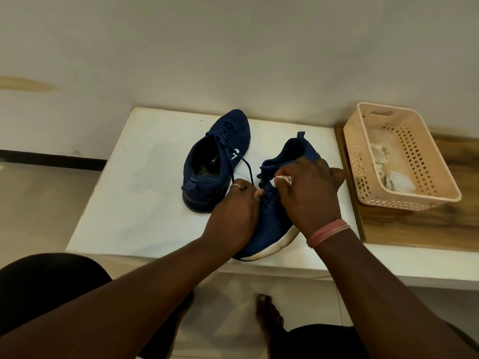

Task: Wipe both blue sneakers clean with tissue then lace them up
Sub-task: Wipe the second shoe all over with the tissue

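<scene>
Head view: the left hand (pixel 234 203) grips the near sneaker (pixel 272 224) at the white table (pixel 129 203) front edge. The right hand (pixel 308 187) pinches tissue (pixel 281 180) against its laces; bare tabletop lies leftward.

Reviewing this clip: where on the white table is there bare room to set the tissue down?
The white table is bare along its left side, left of the far sneaker. Crowded: the middle, where both hands work on the near sneaker; the basket fills the right.
</scene>
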